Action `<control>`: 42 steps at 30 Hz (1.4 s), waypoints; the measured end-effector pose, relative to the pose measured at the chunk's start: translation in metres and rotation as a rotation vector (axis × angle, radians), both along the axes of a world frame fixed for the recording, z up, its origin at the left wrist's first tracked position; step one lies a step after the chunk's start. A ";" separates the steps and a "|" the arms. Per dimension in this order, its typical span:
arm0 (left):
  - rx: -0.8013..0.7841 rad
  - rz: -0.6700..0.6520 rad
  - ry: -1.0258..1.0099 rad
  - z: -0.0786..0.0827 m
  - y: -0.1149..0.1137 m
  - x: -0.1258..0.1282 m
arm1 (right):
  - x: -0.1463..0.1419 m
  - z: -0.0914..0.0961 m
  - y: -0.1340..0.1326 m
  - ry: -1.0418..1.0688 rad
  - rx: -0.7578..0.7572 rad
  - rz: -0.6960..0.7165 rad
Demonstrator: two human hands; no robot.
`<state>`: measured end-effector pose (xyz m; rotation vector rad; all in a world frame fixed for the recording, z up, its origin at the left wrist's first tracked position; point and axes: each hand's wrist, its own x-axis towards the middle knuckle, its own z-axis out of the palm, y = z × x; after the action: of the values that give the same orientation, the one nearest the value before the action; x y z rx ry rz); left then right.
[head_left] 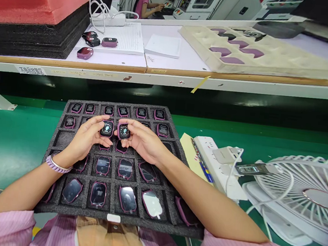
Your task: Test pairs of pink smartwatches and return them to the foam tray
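Observation:
A black foam tray (61, 137) with a grid of pockets lies in front of me on the green surface, filled with several purple-rimmed smartwatch bodies. My left hand (86, 140) pinches one watch body (107, 128) with a lit screen above the tray's middle rows. My right hand (142, 140) holds a second lit watch body (124, 131) right beside it. The two watches almost touch. The far rows hold watches with text on their screens; the near rows hold dark, reflective ones (127, 198).
A white power strip (218, 164) with plugs and a white desk fan (306, 194) lie to the right. On the raised bench behind are a beige moulded tray (263, 55), loose watches (85, 53) and stacked red and black foam (31, 9). A person sits far back.

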<state>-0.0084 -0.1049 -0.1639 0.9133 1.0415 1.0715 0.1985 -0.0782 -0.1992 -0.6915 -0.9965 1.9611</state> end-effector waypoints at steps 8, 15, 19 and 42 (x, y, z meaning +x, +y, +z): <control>0.066 -0.040 0.052 -0.002 -0.002 0.001 | 0.001 0.002 -0.002 -0.068 0.131 -0.030; 0.093 -0.059 0.098 -0.002 -0.002 0.001 | 0.000 0.002 -0.004 -0.088 0.191 -0.028; 0.095 -0.072 0.105 -0.002 -0.002 0.001 | 0.000 0.002 -0.004 -0.106 0.214 -0.030; 0.115 -0.078 0.103 -0.003 -0.003 0.001 | -0.001 0.002 -0.005 -0.112 0.245 -0.037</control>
<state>-0.0070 -0.1082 -0.1664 1.1023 1.0284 1.0364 0.1973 -0.0833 -0.1973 -0.6816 -1.2579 1.7459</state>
